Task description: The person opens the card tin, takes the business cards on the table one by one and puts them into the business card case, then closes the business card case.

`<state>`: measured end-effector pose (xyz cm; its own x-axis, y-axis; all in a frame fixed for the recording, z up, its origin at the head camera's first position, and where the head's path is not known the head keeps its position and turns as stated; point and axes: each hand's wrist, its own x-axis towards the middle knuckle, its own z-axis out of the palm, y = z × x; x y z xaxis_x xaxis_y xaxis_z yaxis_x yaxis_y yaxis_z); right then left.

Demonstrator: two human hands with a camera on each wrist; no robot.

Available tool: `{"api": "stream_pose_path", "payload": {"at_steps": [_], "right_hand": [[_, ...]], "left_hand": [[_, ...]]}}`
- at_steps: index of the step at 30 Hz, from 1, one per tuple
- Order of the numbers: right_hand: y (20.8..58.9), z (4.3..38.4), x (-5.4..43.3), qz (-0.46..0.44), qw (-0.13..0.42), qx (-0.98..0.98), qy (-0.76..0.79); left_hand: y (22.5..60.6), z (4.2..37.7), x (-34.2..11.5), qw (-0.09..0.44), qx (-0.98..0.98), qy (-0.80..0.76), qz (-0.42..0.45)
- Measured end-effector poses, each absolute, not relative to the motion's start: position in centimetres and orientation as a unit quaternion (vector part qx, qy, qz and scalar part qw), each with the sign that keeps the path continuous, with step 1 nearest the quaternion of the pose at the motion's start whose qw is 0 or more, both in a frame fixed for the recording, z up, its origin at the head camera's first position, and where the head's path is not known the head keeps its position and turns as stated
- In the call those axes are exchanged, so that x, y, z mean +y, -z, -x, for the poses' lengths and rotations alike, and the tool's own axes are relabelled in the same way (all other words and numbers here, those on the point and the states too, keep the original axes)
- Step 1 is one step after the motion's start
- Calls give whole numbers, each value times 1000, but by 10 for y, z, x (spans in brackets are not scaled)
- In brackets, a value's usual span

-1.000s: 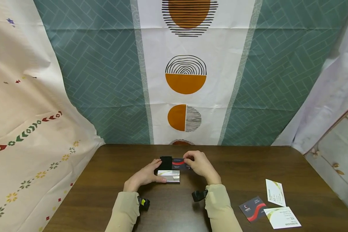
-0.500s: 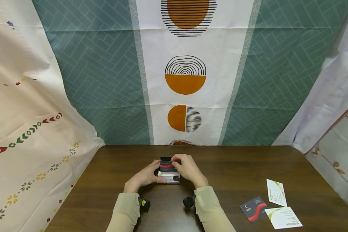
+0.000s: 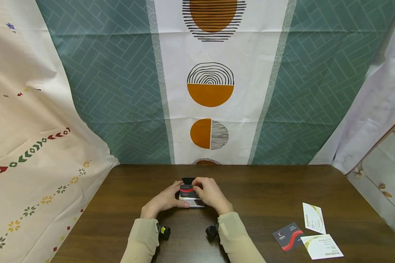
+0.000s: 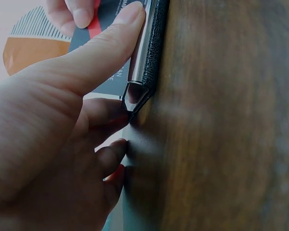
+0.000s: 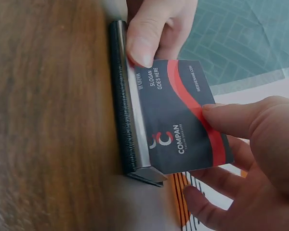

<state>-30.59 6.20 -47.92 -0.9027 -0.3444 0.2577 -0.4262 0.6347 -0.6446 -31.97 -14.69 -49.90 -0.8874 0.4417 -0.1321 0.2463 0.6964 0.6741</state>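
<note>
A card case lies open on the table, its black lid standing behind a silver body. In the right wrist view the case shows a textured black outside and a shiny metal rim. My left hand grips its left end, thumb over the near rim and fingers at the far side. Between thumb and fingers my right hand pinches a dark business card with a red stripe. The card's lower edge is right at the metal rim. Pale cards beneath it are mostly hidden in the head view.
At the right of the brown table lie a dark card with a red stripe and two white cards, partly overlapping. A patterned cloth hangs behind the table.
My right hand has brought the dark card leftward from beside the case to over it, then slightly down toward the near rim. The left hand stays on the case.
</note>
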Motion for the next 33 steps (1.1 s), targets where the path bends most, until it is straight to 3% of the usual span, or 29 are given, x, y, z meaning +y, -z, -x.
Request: {"api": "stream_pose_path", "payload": {"at_steps": [33], "right_hand": [[490, 302, 62, -194, 54, -931, -306]], "left_hand": [[493, 315, -147, 145, 918, -319, -185]]}}
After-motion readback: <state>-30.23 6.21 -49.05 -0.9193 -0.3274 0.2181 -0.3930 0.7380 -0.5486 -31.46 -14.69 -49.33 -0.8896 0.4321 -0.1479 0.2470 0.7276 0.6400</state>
